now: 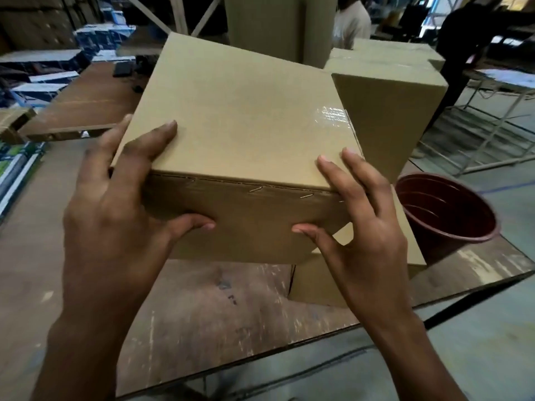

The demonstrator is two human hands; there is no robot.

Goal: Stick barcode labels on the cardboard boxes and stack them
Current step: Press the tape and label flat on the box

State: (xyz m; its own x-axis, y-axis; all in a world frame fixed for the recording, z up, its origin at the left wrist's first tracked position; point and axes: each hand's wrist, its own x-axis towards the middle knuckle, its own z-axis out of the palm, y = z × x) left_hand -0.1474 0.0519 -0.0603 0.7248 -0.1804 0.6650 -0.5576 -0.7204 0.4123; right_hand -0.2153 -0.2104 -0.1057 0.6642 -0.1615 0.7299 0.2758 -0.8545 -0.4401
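At the near centre of the desk (202, 308), item one: a plain cardboard box (240, 117), held between both my hands and tilted, its far edge raised, its near lower edge just above the worn brown surface. My left hand (115, 215) grips the near left corner, fingers spread over the top face, thumb pressed on the front face. My right hand (362, 221) grips the near right corner likewise, fingers on top, thumb on the front. Clear tape (333, 115) shines on the box's right edge; small staples (256, 189) show along the front seam. I can see no barcode label on the faces turned my way. Item two: a second box (318, 287) resting on the desk beneath and to the right of the held one; whether they touch I cannot tell. Item three: a larger box (388, 111) behind, on the right. Item four: a dark red bucket (445, 215) lying tipped at the desk's right edge, mouth facing me. Background: a tall roll of cardboard (278, 21), stacked blue-and-white packs (101, 36) at left, and two persons standing at rear right, blurred.
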